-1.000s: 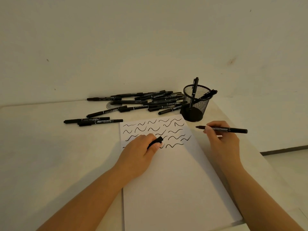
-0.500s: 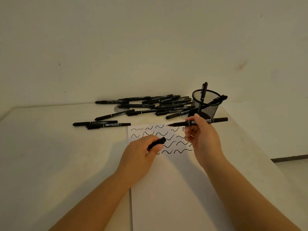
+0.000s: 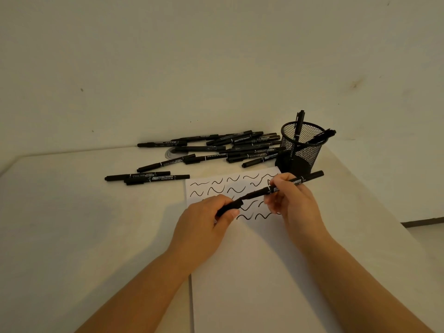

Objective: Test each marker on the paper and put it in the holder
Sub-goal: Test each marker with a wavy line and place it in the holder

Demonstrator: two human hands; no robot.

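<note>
Marker [image 3: 286, 186] pinched in right hand [image 3: 292, 200], tip meeting cap [image 3: 229, 207] gripped by left hand [image 3: 204, 222]; misalignment could ink fingers or paper [image 3: 252, 272].

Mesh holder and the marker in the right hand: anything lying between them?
In the head view, only the paper's squiggle-marked far corner lies between holder and marker, which the right hand grips.

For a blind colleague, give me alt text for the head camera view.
Over squiggle-marked paper, the right hand brings a black marker to the cap held in the left hand. Behind: loose markers, mesh holder.
</note>
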